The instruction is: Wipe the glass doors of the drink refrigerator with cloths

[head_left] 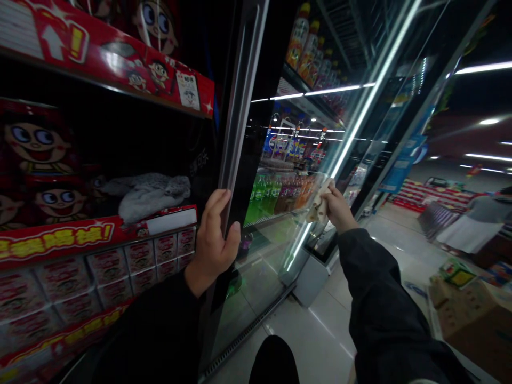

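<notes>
The right hand (339,209) is clenching one crumpled cloth (319,204) against a smooth glass cooler door (276,256), while the left hand (212,237) is grasping its black frame (236,160).

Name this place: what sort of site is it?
Probably a supermarket or convenience store. A glass-door fridge holds rows of bottled drinks, stacked boxes of packaged goods fill red-trimmed shelves, and cardboard cartons sit on the shop floor.

**Shop aisle beside a drinks cooler (244,106).**
Left: stacked red snack cartons (64,282) on a shelf (120,242), crumpled gray cloth (152,197) above. Far: bottled drinks (266,200) behind glass. Right: cardboard carton (468,325), person (472,226) beyond.
</notes>
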Demonstrator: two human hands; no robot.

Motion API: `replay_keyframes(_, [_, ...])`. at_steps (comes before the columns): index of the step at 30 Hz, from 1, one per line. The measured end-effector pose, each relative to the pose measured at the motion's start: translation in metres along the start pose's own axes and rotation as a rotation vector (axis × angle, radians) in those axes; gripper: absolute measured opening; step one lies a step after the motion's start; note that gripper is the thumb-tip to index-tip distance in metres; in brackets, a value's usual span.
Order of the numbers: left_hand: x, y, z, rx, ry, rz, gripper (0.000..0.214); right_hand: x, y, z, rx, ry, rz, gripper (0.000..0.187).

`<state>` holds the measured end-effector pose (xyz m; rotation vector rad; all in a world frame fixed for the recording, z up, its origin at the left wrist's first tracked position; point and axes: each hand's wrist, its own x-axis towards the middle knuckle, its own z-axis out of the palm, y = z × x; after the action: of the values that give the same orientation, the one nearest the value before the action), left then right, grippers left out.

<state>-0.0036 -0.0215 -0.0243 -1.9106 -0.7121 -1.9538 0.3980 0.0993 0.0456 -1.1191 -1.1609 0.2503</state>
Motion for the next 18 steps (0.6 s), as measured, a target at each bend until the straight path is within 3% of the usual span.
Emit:
replay_keyframes(3, [-0.001,0.000,0.002,-0.004,0.017,0.007,0.056,-0.025,-0.014,0.030,-0.063,0.021,-0.019,0.074])
replay_keyframes(6, [-0.001,0.000,0.003,-0.004,0.016,0.002,0.057,-0.079,-0.040,0.062,-0.165,-0.014,-0.165,0.086])
replay_keyframes(9, [-0.002,0.000,0.003,-0.012,0.006,-0.002,0.058,-0.150,-0.079,0.092,-0.373,-0.164,-0.603,0.084])
replay_keyframes(12, [-0.001,-0.002,0.003,-0.035,0.012,0.011,0.058,-0.206,-0.111,0.110,-0.436,-0.257,-0.891,0.079])
replay_keyframes(15, [-0.001,-0.005,0.003,-0.034,0.019,0.020,0.057,-0.219,-0.118,0.113,-0.454,-0.321,-1.074,0.073])
replay_keyframes(18, [-0.001,-0.006,0.003,-0.016,0.008,0.028,0.057,-0.194,-0.098,0.103,-0.445,-0.362,-1.224,0.063])
